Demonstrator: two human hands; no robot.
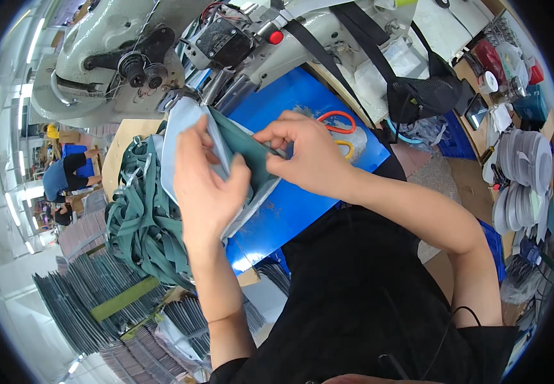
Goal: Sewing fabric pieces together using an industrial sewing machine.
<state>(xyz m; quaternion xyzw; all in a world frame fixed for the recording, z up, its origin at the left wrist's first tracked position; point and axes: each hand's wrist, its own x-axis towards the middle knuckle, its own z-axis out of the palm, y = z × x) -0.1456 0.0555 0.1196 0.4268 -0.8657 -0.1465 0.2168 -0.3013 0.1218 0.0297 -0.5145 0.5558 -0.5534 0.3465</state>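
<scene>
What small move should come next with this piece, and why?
Probably ease the green layer toward the pale blue layer: the two gape apart, with the right hand at the green edge and the left hand on the pale blue side.

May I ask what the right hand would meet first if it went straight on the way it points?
The right hand would likely meet the green panel first, and seems to touch it. Beyond that, the left hand lies roughly in line, though depth is unclear.
</scene>
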